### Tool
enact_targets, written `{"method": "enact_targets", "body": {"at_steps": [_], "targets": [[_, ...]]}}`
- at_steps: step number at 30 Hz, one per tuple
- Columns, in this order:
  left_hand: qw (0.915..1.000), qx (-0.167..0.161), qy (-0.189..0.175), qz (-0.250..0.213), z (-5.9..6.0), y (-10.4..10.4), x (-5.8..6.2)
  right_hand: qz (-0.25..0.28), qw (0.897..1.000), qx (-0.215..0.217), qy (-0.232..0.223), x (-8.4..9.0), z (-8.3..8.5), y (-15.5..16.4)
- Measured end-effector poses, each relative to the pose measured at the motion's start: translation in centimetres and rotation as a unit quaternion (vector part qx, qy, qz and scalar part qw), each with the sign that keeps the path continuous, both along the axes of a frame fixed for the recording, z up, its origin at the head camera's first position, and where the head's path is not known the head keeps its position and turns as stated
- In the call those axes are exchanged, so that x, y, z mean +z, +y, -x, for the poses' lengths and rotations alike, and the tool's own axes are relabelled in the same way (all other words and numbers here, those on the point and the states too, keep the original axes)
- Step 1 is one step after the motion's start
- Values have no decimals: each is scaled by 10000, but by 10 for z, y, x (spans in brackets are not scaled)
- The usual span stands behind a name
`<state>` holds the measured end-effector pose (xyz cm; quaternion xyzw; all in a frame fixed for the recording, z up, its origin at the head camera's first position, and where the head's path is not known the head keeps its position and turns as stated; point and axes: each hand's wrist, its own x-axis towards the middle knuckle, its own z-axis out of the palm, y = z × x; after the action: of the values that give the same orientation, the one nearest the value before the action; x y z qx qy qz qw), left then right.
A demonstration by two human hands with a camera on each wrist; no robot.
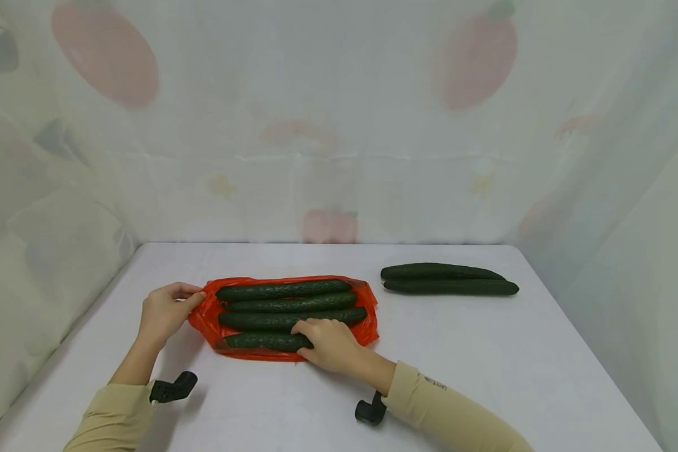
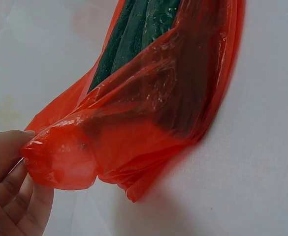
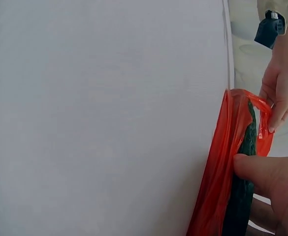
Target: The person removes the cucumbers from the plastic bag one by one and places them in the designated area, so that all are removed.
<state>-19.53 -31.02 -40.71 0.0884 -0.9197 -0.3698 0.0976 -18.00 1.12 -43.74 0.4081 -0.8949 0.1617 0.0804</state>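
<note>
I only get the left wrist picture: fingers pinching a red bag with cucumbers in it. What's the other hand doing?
Observer: In the head view, the right hand grips the cucumber nearest the person.
Operator: Ooh! Are any cucumbers outside the red bag?
Observer: Yes, two more cucumbers lie side by side on the table, to the bag's right.
Operator: And what colour are the sleeves?
Observer: Both are tan.

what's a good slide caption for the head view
Left hand pinches a red bag of four cucumbers; right hand grips the nearest cucumber.
</note>
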Motion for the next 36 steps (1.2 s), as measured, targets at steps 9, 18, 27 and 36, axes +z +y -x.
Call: {"method": "enact_targets", "body": {"at_steps": [9,18,27,36], "targets": [[10000,26,-47,0,0,0,0,259,9940,340,-1010,1,6,3],[10000,19,-14,7,-2,1,0,324,9914,307,-1230,0,8,5],[10000,42,3,46,-2,0,1,614,9890,276,-1318,-3,9,6],[10000,63,-12,22,-1,-2,2,669,9908,205,-1158,3,11,8]]}}
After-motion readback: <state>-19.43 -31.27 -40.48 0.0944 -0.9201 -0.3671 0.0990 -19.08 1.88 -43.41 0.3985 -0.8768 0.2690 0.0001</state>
